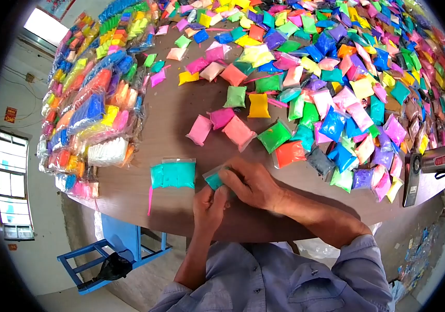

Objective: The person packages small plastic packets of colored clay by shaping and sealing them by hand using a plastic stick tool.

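Both of my hands meet over the front of the table, closed on one small clear packet of teal clay (214, 180). My right hand (253, 182) pinches its upper right side. My left hand (210, 207) grips it from below, its fingers partly hiding the lower end. Just left of my hands lies a clear bag of teal clay packets (173, 174), flat on the table. A pink plastic stick (150, 200) sticks out at that bag's left edge, pointing toward me.
A large heap of colourful clay packets (331, 119) covers the table's (168, 119) back and right. Filled clear bags (95, 109) are stacked at left. A dark phone-like device (412, 179) and a metal cup (440, 158) stand at right. A blue stool (121, 236) is below left.
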Demonstrator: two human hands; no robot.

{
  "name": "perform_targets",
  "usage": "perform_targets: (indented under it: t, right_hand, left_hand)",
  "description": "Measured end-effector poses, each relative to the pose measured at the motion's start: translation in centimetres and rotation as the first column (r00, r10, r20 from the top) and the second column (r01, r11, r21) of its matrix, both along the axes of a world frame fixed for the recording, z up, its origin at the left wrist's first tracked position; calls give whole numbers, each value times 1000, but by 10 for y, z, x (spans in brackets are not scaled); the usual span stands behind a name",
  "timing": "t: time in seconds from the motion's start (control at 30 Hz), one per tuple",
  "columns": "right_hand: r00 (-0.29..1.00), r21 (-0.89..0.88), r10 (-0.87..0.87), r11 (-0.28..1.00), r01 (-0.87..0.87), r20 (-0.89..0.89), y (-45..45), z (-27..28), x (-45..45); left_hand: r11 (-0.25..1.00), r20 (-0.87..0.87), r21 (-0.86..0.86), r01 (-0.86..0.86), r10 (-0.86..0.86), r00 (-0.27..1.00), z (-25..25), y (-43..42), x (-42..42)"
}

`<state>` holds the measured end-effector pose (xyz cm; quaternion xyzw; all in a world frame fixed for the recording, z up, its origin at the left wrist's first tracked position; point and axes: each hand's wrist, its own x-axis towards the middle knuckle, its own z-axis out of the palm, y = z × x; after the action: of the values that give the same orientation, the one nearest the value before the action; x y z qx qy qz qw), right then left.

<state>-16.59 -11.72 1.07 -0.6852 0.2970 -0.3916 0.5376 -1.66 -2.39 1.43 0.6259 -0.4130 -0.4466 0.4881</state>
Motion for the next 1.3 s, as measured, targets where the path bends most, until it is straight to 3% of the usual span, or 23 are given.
perform_targets:
  t: [0.17,0.43,0.6,0.73,1.1,1.17,1.3]
  right_hand:
    - [999,-40,-23,999,25,43,1,-7,4]
    - [1000,130,-1,992,3,-14,1,4,1]
    - [1000,138,31,990,-31,0,0,-5,1]
    - [995,117,14,993,-26,98,0,-3,2]
    - [999,99,13,995,-18,50,-1,-6,1]
    - [998,79,6,997,-11,58,-1,-11,2]
    - [997,55,27,998,-30,70,0,-11,3]
  left_hand:
    - [993,72,-41,111,-108,992,4,-1,3]
    - [998,21,7,64,-65,998,2,-3,4]
    - [995,-37,-6,95,-95,995,-1,-2,7]
    - [998,-73,-34,59,-61,995,1,-4,5]
    - [998,-64,-34,54,-56,996,-1,-2,6]
    - [996,-108,-75,-56,48,993,3,-5,1]
    - [993,-123,-92,-77,66,990,-5,-5,4]
